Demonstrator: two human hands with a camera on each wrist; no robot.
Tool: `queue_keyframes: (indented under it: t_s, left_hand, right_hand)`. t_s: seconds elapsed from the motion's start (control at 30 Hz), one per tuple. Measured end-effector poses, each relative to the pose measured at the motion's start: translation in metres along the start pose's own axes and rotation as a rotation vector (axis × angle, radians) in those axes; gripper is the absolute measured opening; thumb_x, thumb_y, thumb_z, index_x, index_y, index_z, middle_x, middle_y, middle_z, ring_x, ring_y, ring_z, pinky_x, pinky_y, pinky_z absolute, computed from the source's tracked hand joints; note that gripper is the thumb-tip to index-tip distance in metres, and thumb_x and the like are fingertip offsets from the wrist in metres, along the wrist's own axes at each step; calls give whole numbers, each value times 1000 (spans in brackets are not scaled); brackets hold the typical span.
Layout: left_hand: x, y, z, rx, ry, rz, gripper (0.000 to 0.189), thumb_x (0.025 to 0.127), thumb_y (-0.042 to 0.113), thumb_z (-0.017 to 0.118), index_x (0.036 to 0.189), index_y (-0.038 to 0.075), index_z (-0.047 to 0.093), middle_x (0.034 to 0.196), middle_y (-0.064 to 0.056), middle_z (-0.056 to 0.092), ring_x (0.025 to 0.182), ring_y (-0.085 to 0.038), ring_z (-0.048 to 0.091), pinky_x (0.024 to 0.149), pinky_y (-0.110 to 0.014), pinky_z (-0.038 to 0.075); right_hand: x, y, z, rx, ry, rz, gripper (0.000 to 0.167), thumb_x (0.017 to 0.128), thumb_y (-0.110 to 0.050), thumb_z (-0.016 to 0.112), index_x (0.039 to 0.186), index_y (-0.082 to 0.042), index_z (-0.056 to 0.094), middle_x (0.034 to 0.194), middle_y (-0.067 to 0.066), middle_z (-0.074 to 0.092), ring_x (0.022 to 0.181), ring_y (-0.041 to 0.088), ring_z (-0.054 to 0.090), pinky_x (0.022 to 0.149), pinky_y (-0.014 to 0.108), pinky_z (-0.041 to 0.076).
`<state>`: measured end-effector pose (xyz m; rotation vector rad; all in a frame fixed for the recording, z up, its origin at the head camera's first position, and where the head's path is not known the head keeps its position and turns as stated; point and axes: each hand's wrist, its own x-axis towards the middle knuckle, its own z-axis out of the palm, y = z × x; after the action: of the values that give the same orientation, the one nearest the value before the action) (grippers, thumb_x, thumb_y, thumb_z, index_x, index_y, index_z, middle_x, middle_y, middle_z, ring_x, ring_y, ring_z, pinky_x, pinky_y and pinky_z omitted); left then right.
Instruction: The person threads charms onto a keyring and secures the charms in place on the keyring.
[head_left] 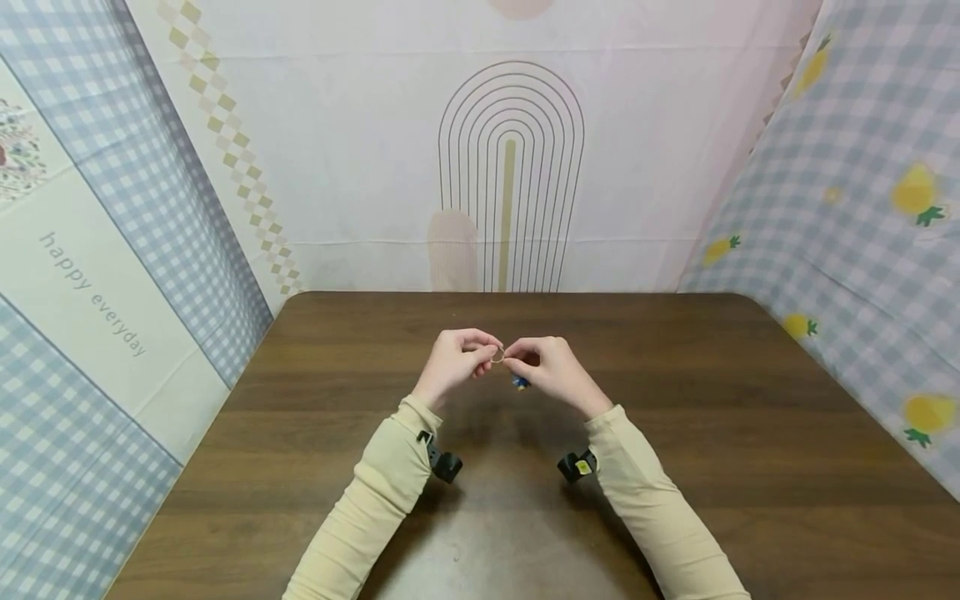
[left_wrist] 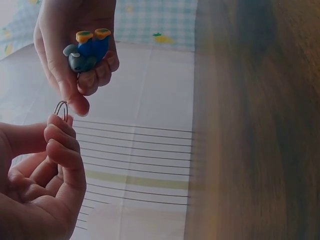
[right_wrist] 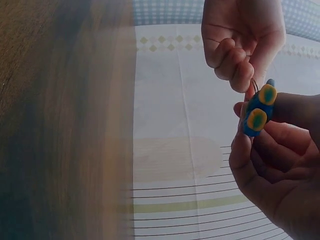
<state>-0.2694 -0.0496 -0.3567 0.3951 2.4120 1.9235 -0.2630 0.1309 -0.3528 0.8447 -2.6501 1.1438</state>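
Observation:
Above the table, my left hand [head_left: 455, 362] pinches a thin metal key ring [left_wrist: 61, 105] between thumb and fingertips. From the other side, my right hand [head_left: 557, 369] pinches the same keychain with thumb and forefinger right at the ring's edge. A small figure charm [left_wrist: 92, 48] on the keychain, with a blue body, grey head and orange feet, dangles under the right fingers. In the right wrist view the charm's feet [right_wrist: 262, 107] face the camera and cover part of the right fingertips. Fingers partly hide the ring.
The brown wooden table [head_left: 360, 333] spreads around both hands. A pale patterned cloth [head_left: 360, 150] hangs behind it, with checked cloths [head_left: 847, 167] at the sides. Each wrist wears a black camera mount [head_left: 444, 463] over a cream sleeve [head_left: 375, 492].

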Motion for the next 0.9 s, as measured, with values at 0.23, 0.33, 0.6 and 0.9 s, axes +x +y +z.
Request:
queue_keyframes:
  t_s: [0.23, 0.33, 0.6, 0.9]
  left_hand:
    - [0, 0, 0, -33, -49, -12, 18, 94, 8, 61, 104, -6, 66, 68, -4, 61, 57, -9, 54, 57, -23, 49]
    - [1, 0, 1, -69, -85, 18, 22, 95, 8, 60, 110, -7, 61, 74, -10, 65, 61, -8, 58, 62, -24, 53]
    - [2, -1, 4, -121, -50, 87, 21, 92, -1, 59, 112, -10, 58, 85, -29, 67, 63, -6, 62, 63, -22, 55]
    - [1, 0, 0, -119, -28, 42, 19, 95, 1, 55, 110, -9, 63, 78, -17, 65, 62, -8, 59, 67, -37, 56]
  right_hand:
    - [-1, 0, -1, -8, 18, -2, 13, 90, -11, 67, 95, 0, 72, 80, 11, 72, 65, 10, 59, 61, 21, 51]
    - [-1, 2, -2, -23, 72, -2, 11, 90, -11, 67, 93, -2, 73, 77, 7, 71, 65, 9, 57, 60, 20, 49]
    - [1, 2, -1, -20, 127, 9, 12, 90, -11, 67, 96, -3, 72, 80, 8, 72, 66, 10, 58, 59, 20, 48]
    - [1, 3, 1, -29, 101, -12, 13, 90, -11, 67, 99, -2, 72, 85, 11, 73, 69, 11, 60, 61, 20, 51]
